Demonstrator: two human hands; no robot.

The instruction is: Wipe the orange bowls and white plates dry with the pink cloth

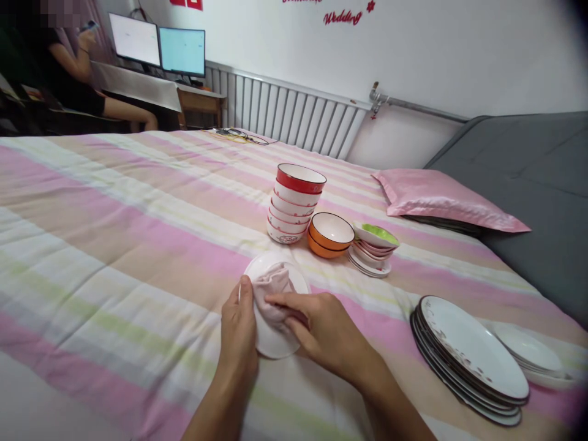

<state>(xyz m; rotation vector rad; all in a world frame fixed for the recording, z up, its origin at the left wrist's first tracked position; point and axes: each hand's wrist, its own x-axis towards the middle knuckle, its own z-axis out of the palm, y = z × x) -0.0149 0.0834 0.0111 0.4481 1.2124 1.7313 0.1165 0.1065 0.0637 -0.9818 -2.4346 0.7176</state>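
Note:
A white plate is held tilted above the striped bedspread. My left hand grips its left edge, thumb on the upper face and the other fingers behind it. Bunched on the plate's face is a pale pink cloth, pinched and pressed there by my right hand. Just beyond the plate stands a stack of white bowls with red trim, topped by a red-banded one. Beside that stack sit two orange bowls, one inside the other.
Small dishes are stacked right of the orange bowls. Large oval plates and small white dishes lie at the right. A pink pillow rests by the grey headboard. Cables lie at the far edge; another person sits at back left.

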